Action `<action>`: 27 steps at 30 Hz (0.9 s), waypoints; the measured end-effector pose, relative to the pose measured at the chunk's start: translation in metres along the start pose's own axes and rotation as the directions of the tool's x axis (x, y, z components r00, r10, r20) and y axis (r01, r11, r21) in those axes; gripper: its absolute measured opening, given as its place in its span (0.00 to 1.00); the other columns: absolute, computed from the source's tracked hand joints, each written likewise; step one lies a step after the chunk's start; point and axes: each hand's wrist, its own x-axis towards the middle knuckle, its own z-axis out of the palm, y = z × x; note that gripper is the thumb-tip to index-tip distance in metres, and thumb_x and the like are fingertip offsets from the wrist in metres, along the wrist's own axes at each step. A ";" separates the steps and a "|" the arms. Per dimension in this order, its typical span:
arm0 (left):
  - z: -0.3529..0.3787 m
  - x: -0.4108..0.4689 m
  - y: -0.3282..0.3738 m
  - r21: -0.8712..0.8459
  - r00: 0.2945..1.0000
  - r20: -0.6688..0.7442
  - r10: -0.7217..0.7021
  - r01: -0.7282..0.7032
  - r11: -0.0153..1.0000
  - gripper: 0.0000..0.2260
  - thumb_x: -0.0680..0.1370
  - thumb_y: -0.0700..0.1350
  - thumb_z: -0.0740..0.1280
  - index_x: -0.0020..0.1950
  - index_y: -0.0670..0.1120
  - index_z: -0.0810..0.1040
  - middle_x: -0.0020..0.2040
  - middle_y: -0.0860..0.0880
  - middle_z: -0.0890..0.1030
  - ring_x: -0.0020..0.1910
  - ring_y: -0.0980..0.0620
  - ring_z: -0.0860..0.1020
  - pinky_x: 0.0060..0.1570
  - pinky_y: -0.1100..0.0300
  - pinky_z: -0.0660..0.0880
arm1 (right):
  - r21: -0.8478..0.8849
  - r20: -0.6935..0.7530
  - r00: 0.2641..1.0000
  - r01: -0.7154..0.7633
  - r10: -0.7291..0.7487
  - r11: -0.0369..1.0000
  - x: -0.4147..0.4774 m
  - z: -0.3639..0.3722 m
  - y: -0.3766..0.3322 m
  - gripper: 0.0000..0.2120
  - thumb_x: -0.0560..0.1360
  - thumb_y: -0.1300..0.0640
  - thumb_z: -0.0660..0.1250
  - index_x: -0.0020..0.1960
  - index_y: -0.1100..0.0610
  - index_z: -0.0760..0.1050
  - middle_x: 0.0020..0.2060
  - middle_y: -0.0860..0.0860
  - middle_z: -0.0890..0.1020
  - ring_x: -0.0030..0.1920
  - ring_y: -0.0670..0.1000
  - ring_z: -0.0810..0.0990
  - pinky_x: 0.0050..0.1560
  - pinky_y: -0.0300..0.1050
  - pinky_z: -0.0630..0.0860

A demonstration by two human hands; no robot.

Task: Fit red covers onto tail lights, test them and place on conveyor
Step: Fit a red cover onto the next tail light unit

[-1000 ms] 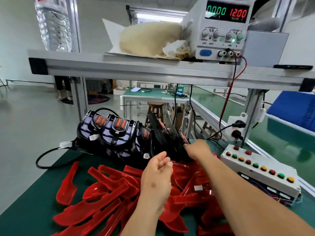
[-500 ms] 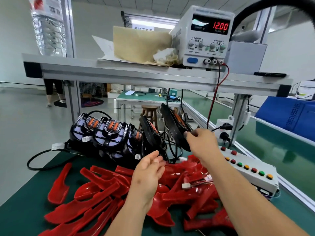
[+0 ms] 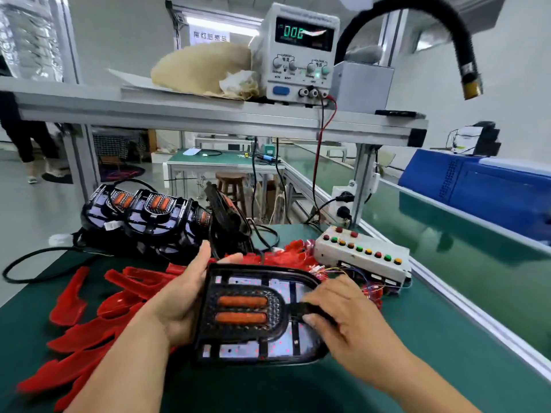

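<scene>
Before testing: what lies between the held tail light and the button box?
Head view: thin coloured wires tangled over red covers, next to the button box; the right hand grips the tail light on that side.

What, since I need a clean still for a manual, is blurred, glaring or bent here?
Head view: the tail light in the middle is fairly sharp; head view: a bright streak washes over the power supply display, leaving its digits partly unreadable; head view: the wide lens bows the shelf and the picture's edges are blurred.
</scene>
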 end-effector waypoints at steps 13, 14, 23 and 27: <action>0.006 -0.038 -0.035 0.500 0.945 -0.184 0.270 -0.146 0.854 0.04 0.77 0.47 0.70 0.49 0.50 0.85 0.48 0.43 0.86 0.49 0.42 0.85 0.56 0.41 0.79 | 0.056 0.154 0.988 0.014 -0.023 0.998 -0.015 0.020 0.007 0.10 0.79 0.54 0.65 0.56 0.56 0.79 0.47 0.49 0.79 0.48 0.50 0.71 0.51 0.42 0.70; 0.004 -0.038 -0.039 0.556 0.921 -0.217 0.324 -0.156 0.817 0.03 0.77 0.48 0.70 0.48 0.54 0.84 0.47 0.46 0.87 0.47 0.46 0.85 0.55 0.43 0.79 | 0.061 0.185 0.982 0.011 -0.022 0.998 -0.014 0.021 0.010 0.10 0.79 0.54 0.64 0.57 0.56 0.79 0.47 0.49 0.79 0.49 0.49 0.71 0.52 0.40 0.69; 0.005 -0.030 -0.051 0.675 0.784 -0.373 0.496 -0.138 0.725 0.04 0.78 0.49 0.69 0.48 0.59 0.78 0.47 0.54 0.81 0.46 0.59 0.78 0.41 0.65 0.70 | 0.184 0.031 0.863 -0.500 0.504 0.846 0.050 0.008 0.047 0.09 0.78 0.53 0.67 0.39 0.48 0.80 0.33 0.43 0.80 0.34 0.39 0.75 0.38 0.37 0.68; 0.007 -0.023 -0.051 0.720 0.731 -0.370 0.573 -0.164 0.674 0.05 0.81 0.47 0.65 0.49 0.58 0.75 0.48 0.57 0.78 0.48 0.62 0.73 0.43 0.68 0.66 | -0.060 0.131 0.824 -0.548 0.551 0.834 0.099 0.028 0.064 0.09 0.78 0.59 0.63 0.47 0.57 0.83 0.45 0.51 0.84 0.45 0.50 0.79 0.46 0.42 0.73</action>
